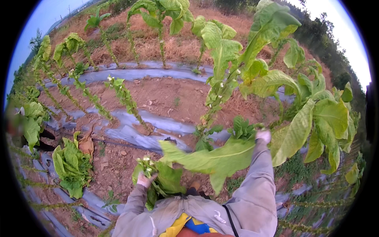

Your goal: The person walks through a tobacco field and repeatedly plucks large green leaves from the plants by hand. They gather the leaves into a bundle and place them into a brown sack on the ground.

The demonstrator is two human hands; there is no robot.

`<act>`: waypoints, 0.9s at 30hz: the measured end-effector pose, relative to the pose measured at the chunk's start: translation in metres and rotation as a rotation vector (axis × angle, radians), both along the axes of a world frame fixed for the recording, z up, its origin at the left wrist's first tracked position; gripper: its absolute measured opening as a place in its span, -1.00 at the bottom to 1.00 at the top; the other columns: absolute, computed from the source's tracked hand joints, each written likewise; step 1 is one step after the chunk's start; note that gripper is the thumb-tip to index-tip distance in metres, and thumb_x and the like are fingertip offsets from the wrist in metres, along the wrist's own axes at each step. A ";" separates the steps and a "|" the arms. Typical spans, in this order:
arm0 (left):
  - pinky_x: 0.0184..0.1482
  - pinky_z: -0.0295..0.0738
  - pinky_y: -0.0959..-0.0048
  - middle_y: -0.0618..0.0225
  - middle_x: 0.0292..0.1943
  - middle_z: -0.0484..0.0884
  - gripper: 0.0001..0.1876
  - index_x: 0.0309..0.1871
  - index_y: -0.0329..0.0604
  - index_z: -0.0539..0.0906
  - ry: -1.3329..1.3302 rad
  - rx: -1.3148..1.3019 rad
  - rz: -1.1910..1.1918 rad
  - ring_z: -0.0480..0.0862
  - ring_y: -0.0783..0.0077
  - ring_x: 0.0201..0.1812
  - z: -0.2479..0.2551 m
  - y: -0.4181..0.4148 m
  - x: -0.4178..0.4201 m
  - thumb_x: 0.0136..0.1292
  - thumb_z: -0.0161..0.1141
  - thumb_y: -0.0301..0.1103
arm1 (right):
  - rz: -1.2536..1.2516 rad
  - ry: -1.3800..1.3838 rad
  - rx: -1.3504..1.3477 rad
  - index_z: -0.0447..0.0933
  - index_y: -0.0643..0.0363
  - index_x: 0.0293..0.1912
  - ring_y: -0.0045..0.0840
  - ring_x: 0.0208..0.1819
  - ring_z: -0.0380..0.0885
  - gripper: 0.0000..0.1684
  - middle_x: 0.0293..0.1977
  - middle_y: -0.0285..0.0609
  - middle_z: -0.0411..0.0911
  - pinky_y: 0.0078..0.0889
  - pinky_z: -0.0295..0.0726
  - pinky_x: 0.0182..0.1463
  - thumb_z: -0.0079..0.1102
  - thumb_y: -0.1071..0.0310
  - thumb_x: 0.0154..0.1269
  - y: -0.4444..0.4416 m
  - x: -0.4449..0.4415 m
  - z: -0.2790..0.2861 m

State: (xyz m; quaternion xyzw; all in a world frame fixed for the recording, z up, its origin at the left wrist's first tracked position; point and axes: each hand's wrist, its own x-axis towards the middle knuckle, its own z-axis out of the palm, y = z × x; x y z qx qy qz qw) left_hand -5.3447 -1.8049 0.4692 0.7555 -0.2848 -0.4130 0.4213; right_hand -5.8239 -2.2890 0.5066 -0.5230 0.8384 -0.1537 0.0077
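My left hand (146,179) grips a bundle of broad green tobacco leaves (170,177) low in front of my body, their pale cut ends (145,164) bunched at the top. Reaching out to the right, my right hand (263,136) closes around the stalk end of one long yellow-green leaf (219,154). That leaf stretches leftward above the bundle and looks blurred. Just beyond it stands a tall tobacco plant (217,97), its lower stalk bare of large leaves. Another leafy tobacco plant (319,115) leans close by on the right.
Stripped stalks (125,99) rise from ridges under grey plastic mulch (165,124). A leaf pile (72,166) lies on the ground at left. A blurred person (14,124) is at the far left edge beside more leaves. Dry straw (177,44) covers ground behind.
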 end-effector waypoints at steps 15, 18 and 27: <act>0.18 0.55 0.26 0.21 0.11 0.58 -0.50 0.21 -0.25 0.45 0.230 -0.329 -0.396 0.60 0.30 0.11 0.134 -0.126 -0.058 0.18 0.28 -0.54 | 1.133 -1.058 0.075 0.50 0.14 -0.04 -0.51 -0.17 0.64 -0.55 -0.21 -0.19 0.63 -0.46 0.68 -0.08 0.46 0.33 0.08 0.198 0.213 0.140; 0.16 0.51 0.33 0.29 0.03 0.64 -0.46 0.15 -0.17 0.54 0.163 -0.390 -0.464 0.63 0.32 0.06 0.159 -0.138 -0.092 0.05 0.44 -0.41 | 1.154 -1.518 0.071 0.55 0.12 -0.11 -0.58 -0.20 0.57 -0.58 -0.23 -0.28 0.60 -0.47 0.58 -0.06 0.49 0.45 -0.02 0.223 0.226 0.149; -0.06 0.52 0.02 0.20 0.04 0.57 -0.41 0.15 -0.05 0.53 -0.860 -0.692 -0.451 0.59 0.06 0.00 0.235 -0.154 -0.098 0.18 0.08 0.16 | 1.261 -2.183 0.391 0.51 0.07 -0.18 -0.34 0.34 0.25 -0.48 0.32 -0.03 0.27 -0.21 0.24 0.37 0.58 0.20 -0.15 0.219 0.249 0.186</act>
